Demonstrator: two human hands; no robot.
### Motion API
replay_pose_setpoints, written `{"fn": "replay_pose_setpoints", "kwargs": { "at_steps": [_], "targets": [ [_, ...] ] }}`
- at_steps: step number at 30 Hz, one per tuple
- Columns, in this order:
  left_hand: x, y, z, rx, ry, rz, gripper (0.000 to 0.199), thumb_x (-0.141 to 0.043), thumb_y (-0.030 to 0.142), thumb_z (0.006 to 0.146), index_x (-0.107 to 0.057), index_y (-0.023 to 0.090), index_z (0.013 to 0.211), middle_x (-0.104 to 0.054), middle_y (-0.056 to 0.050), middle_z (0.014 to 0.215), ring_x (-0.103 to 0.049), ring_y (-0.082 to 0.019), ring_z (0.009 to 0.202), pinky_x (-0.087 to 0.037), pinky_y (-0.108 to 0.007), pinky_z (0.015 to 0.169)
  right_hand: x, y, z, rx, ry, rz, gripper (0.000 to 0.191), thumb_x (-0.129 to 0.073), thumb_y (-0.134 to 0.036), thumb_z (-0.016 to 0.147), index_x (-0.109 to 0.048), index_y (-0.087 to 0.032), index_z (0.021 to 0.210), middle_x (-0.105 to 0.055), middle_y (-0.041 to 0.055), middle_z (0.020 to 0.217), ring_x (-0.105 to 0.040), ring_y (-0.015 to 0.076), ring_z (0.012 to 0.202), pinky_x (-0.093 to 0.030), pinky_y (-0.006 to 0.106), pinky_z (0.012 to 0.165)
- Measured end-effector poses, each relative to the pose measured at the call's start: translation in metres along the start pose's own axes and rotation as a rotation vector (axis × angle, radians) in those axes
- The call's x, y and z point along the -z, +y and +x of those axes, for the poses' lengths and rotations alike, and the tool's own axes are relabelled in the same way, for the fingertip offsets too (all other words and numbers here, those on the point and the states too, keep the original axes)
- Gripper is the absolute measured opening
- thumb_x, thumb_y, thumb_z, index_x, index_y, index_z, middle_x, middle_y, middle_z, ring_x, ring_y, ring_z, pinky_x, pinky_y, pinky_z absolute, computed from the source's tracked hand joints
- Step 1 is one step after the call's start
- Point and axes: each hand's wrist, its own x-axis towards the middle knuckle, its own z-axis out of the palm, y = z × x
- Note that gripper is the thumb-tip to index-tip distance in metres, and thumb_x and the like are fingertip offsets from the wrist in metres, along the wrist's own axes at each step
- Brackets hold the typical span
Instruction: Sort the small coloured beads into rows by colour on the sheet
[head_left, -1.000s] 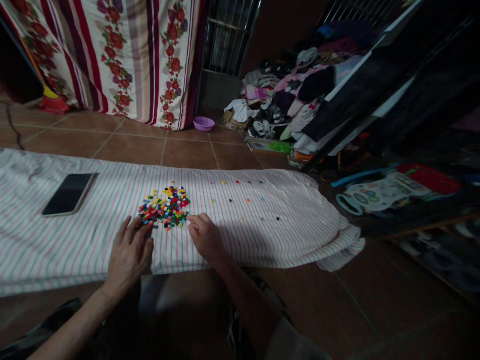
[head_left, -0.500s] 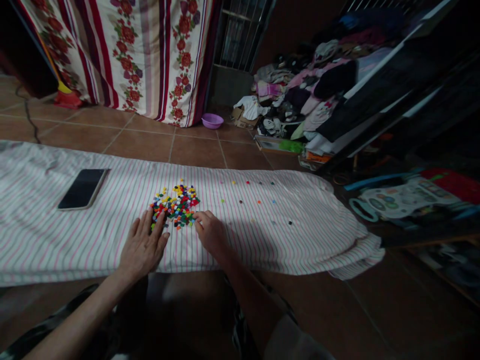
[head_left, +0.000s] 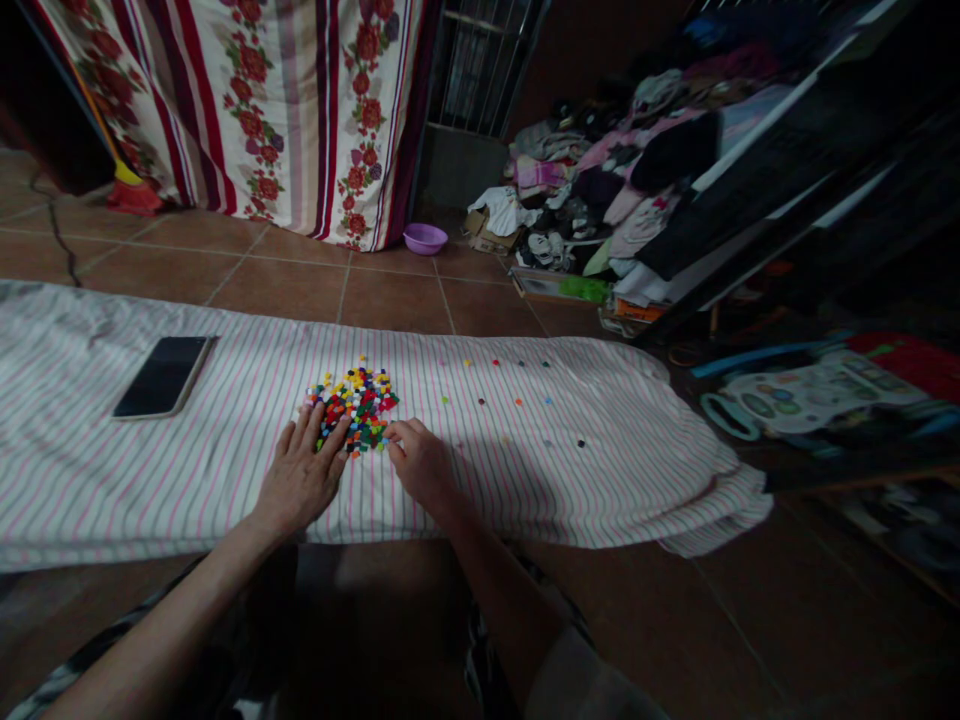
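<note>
Colored plastic pieces point(head_left: 358, 408) lie heaped on a striped sheet point(head_left: 570, 490), ahead of and between both hands. Left hand point(head_left: 300, 470) is nearer, open, fingers spread on the pile's edge. Right hand point(head_left: 420, 465) curled just beside it; any pinched piece can't be told.

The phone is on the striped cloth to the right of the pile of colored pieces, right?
Not quite. The phone is to the left of the pile of colored pieces, not to the right, as the head view shows. It does lie on the striped cloth.
</note>
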Motion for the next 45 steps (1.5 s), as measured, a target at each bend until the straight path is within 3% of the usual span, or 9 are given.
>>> {"fn": "replay_pose_setpoints", "kwargs": {
  "at_steps": [13,18,25,34,45],
  "targets": [
    [0.003,0.004,0.003,-0.057,0.052,-0.149,0.039,-0.042,0.020,0.091,-0.059,0.023,0.125,-0.032,-0.015,0.153,-0.012,-0.035,0.148,-0.033,-0.060,0.110,0.005,-0.002,-0.001,0.005,-0.013,0.025,0.020,-0.051,-0.014,0.087,-0.066,-0.023,0.098,-0.068,0.0014,0.097,-0.062,0.0150,0.088,-0.042,0.024,0.075],
    [0.000,0.006,0.007,-0.080,0.112,-0.166,0.040,-0.041,0.026,0.093,-0.056,0.015,0.128,-0.038,-0.019,0.150,-0.009,-0.034,0.149,-0.030,-0.058,0.112,0.001,0.002,-0.002,0.056,0.029,0.039,0.021,-0.050,-0.014,0.088,-0.065,-0.023,0.099,-0.067,0.0020,0.096,-0.062,0.0148,0.088,-0.043,0.024,0.077],
    [-0.001,0.010,0.006,-0.146,0.065,-0.112,0.044,-0.038,0.035,0.094,-0.058,0.022,0.131,-0.051,-0.012,0.143,-0.024,-0.033,0.146,-0.022,-0.061,0.114,-0.001,0.004,-0.005,0.088,0.036,0.035,0.020,-0.051,-0.016,0.089,-0.065,-0.024,0.101,-0.066,0.0024,0.096,-0.061,0.0155,0.091,-0.044,0.025,0.081],
    [-0.002,0.005,-0.002,-0.297,0.170,-0.050,0.040,-0.044,0.032,0.092,-0.060,0.016,0.125,-0.060,-0.015,0.132,-0.032,-0.033,0.142,-0.024,-0.058,0.113,0.002,0.009,-0.010,0.143,-0.017,0.005,0.021,-0.051,-0.019,0.091,-0.064,-0.025,0.105,-0.065,0.0018,0.098,-0.060,0.0151,0.094,-0.045,0.024,0.084],
    [0.000,-0.006,-0.008,-0.256,0.163,-0.142,0.040,-0.045,0.029,0.090,-0.057,0.019,0.127,-0.061,-0.013,0.131,-0.030,-0.033,0.143,-0.030,-0.057,0.112,-0.001,0.015,-0.011,0.149,-0.029,0.016,0.021,-0.050,-0.023,0.093,-0.064,-0.022,0.108,-0.064,0.0033,0.098,-0.059,0.0151,0.094,-0.044,0.024,0.084]
  ]
}}
